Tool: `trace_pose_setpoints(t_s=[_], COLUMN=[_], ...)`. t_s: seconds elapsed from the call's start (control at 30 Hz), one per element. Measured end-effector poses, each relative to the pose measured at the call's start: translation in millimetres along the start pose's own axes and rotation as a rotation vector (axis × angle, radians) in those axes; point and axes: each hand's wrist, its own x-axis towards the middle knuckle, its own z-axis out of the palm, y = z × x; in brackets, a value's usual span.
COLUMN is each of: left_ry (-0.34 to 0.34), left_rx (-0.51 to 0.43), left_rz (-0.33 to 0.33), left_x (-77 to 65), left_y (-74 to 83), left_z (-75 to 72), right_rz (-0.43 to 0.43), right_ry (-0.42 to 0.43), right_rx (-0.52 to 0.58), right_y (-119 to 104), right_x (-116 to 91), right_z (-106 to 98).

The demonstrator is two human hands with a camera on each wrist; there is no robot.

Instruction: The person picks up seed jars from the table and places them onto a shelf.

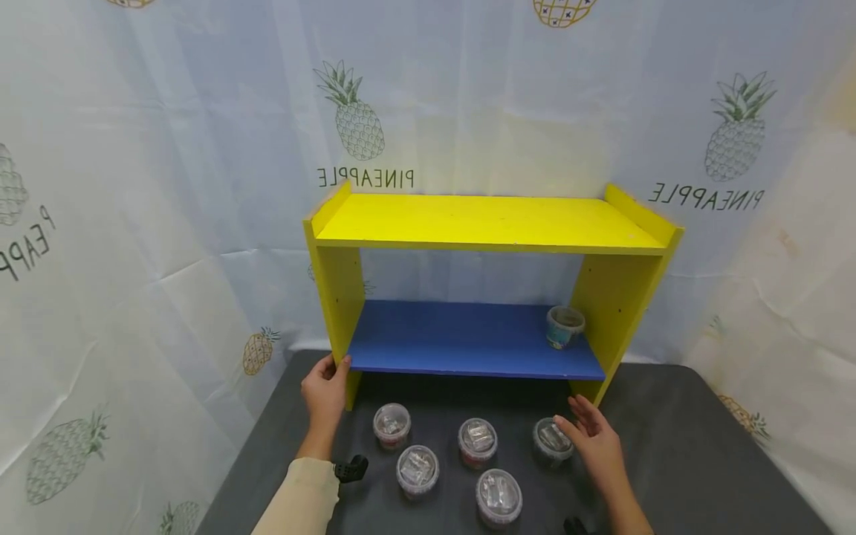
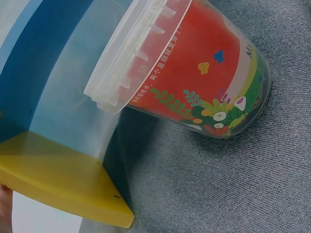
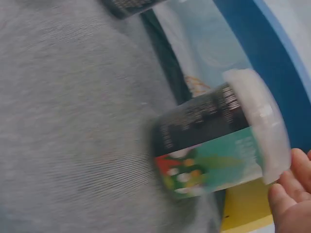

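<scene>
My left hand grips the left side panel of a small yellow-and-blue shelf, thumb at its front edge, level with the blue board. My right hand is beside a lidded plastic tub on the table, its fingers loosely bent near the lid. In the right wrist view this tub is black and green with a whitish lid, blurred, and the fingertips are at the lid's edge. A red-labelled tub with a clear lid stands near my left wrist.
More clear-lidded tubs stand on the dark table: one at left, others in the middle and nearer me. A small blue-labelled tub sits at the right end of the blue board. A pineapple-print curtain hangs behind.
</scene>
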Motion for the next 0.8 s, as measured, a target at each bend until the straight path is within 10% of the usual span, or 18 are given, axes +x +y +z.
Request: trace_pose_setpoints(t_s=[0.27, 0.8], left_ry=[-0.001, -0.004], left_rx=[-0.008, -0.03], left_rz=[-0.011, -0.014], left_x=[-0.1, -0.7], left_y=[0.8, -0.1], left_z=[0.7, 1.2], right_rz=[0.056, 0.055], right_ry=[-0.132, -0.055], right_rx=[-0.052, -0.101], right_y=[25, 36], right_x=[-1, -7], right_z=[10, 16])
